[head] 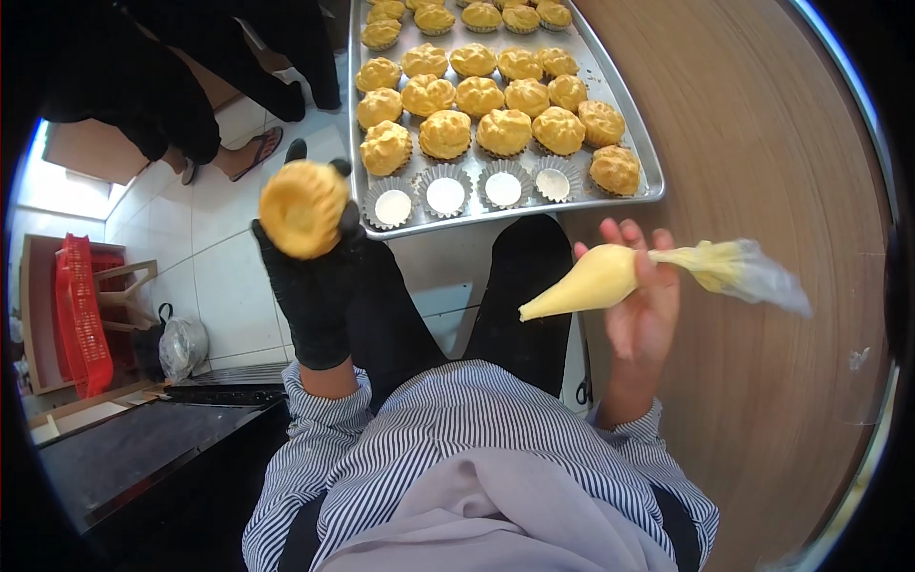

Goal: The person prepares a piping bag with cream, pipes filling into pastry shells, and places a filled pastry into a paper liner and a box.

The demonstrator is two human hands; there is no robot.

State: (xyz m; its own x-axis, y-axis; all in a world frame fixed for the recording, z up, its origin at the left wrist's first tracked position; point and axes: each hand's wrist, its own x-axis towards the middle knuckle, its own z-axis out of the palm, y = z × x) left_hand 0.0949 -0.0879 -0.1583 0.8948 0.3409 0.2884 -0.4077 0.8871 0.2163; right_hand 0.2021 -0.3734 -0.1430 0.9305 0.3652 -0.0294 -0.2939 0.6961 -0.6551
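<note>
My left hand (307,300), in a black glove, holds a golden choux puff (304,211) with its hollowed, fluted underside turned up. In my bare right hand (643,304) lies a clear plastic piping bag (597,282) filled with pale yellow cream. Its cut tip points left and down, and the twisted end trails to the right. Ahead of both hands is a metal baking tray (493,207) with rows of choux puffs in fluted tins. Along its near edge stand several fluted tins (445,195) without puffs, their pale bottoms showing.
A wood-grain tabletop (743,214) runs along the right. Another person's legs (179,86) and sandalled foot (261,154) are at the upper left, on white floor tiles (221,286). At the left are a red plastic crate (82,314), a wrapped bundle (182,347) and a dark flat surface (157,443).
</note>
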